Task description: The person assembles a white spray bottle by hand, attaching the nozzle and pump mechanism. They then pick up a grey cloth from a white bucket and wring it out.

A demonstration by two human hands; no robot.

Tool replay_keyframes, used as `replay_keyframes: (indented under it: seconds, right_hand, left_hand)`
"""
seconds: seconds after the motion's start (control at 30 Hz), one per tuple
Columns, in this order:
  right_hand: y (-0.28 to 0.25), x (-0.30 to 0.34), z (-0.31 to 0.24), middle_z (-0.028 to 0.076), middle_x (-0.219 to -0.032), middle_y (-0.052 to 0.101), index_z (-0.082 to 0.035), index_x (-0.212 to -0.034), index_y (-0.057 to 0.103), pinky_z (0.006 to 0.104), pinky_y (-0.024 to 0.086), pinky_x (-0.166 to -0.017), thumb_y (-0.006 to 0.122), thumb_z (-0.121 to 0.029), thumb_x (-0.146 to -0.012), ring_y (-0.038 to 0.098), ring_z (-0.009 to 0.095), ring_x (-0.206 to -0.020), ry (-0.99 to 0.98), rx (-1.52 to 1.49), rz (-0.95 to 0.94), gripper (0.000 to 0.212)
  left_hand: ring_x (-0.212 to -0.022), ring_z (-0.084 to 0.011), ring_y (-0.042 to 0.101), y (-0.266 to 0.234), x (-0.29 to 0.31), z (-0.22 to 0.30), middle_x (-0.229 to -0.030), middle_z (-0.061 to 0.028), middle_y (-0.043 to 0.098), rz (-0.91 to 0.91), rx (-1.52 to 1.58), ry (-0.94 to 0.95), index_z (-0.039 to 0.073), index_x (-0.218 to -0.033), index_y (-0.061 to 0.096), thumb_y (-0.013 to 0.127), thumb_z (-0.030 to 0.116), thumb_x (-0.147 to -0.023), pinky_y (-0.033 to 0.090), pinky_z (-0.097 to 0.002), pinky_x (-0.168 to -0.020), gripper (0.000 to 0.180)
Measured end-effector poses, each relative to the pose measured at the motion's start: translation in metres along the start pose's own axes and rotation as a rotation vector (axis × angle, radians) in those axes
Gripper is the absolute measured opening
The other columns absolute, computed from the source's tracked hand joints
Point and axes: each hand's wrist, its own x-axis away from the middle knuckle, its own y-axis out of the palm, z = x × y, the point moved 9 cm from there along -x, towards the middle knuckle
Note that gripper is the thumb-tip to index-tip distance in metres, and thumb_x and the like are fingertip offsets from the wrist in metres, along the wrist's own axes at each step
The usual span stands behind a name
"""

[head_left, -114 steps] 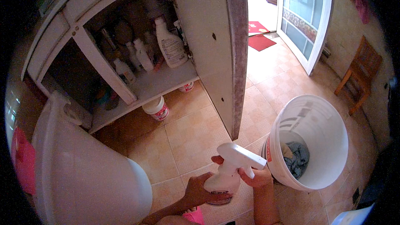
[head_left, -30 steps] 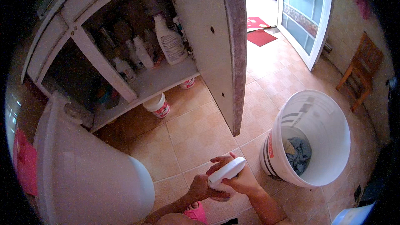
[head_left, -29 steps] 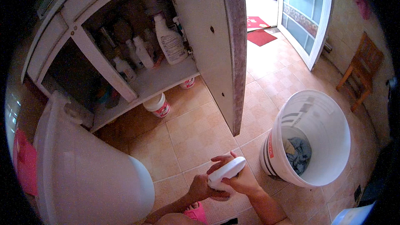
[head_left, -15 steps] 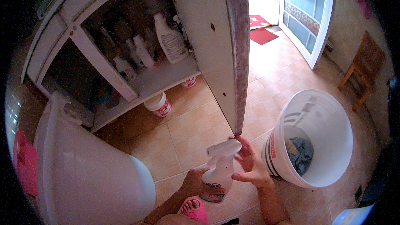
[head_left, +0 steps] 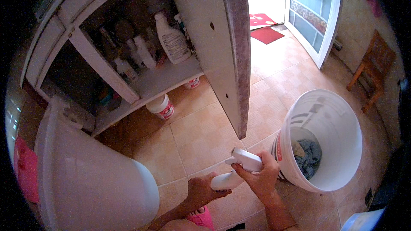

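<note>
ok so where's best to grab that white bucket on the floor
By the rim of the white bucket, from straight above: it stands upright and open, no handle shows, and the cloth lies low inside. Both hands are on the spray bottle.

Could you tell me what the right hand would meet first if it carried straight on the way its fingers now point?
Probably only floor tiles: the right hand, gripping the spray head, points up-left; beyond lies the cupboard door, depth unclear.

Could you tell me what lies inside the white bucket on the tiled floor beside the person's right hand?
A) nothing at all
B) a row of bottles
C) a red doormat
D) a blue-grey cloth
D: in the head view, a crumpled blue-grey cloth lies at the bottom of the white bucket.
</note>
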Motion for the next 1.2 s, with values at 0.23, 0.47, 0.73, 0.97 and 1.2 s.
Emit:
replay_keyframes:
  seconds: [0.23,0.47,0.73,0.97,1.2]
  right_hand:
    - [-0.009,-0.003,0.000,0.008,-0.077,0.061,-0.003,-0.084,0.058,0.0264,0.046,-0.060,0.084,-0.015,-0.056,0.059,0.015,-0.071,0.051,-0.215,0.034,0.041]
    - [0.014,-0.005,0.000,0.008,-0.091,0.057,-0.003,-0.108,0.055,0.0322,0.048,-0.073,0.080,-0.018,-0.065,0.056,0.019,-0.084,-0.004,-0.665,-0.440,0.052]
    - [0.066,0.029,0.011,0.008,-0.100,0.061,-0.003,-0.117,0.052,0.0283,0.046,-0.080,0.071,-0.011,-0.075,0.057,0.016,-0.093,0.426,-1.051,-0.686,0.046]
    - [0.065,0.029,0.017,0.008,-0.096,0.063,-0.003,-0.121,0.049,0.0291,0.046,-0.080,0.069,-0.012,-0.077,0.058,0.016,-0.090,0.396,-0.984,-0.626,0.049]
    - [0.071,0.025,-0.008,0.011,-0.096,0.063,-0.001,-0.125,0.043,0.0303,0.046,-0.082,0.070,-0.013,-0.076,0.059,0.019,-0.091,0.267,-1.167,-0.966,0.057]
  left_hand:
    - [-0.060,-0.0271,0.063,0.001,-0.003,0.009,-0.068,-0.0101,0.064,-0.048,-0.007,-0.014,0.013,-0.087,0.063,0.074,0.055,-0.057,0.049,-0.0381,-0.055,0.053]
    - [-0.063,-0.0265,0.064,-0.007,0.003,0.009,-0.070,-0.0113,0.064,-0.052,0.118,0.027,0.011,-0.088,0.064,0.076,0.053,-0.055,0.051,-0.0369,-0.059,0.055]
    - [-0.063,-0.0271,0.064,-0.001,0.004,0.022,-0.070,-0.0115,0.064,-0.193,0.154,-0.028,0.010,-0.088,0.064,0.077,0.051,-0.055,0.051,-0.0365,-0.059,0.054]
    - [-0.062,-0.0283,0.064,-0.001,0.007,0.013,-0.070,-0.0101,0.064,-0.114,0.026,-0.020,0.010,-0.091,0.063,0.077,0.051,-0.056,0.051,-0.0382,-0.057,0.056]
    - [-0.064,-0.0294,0.065,0.005,0.011,0.028,-0.073,-0.0132,0.065,-0.306,0.321,0.006,0.008,-0.094,0.063,0.077,0.050,-0.056,0.052,-0.0380,-0.062,0.058]
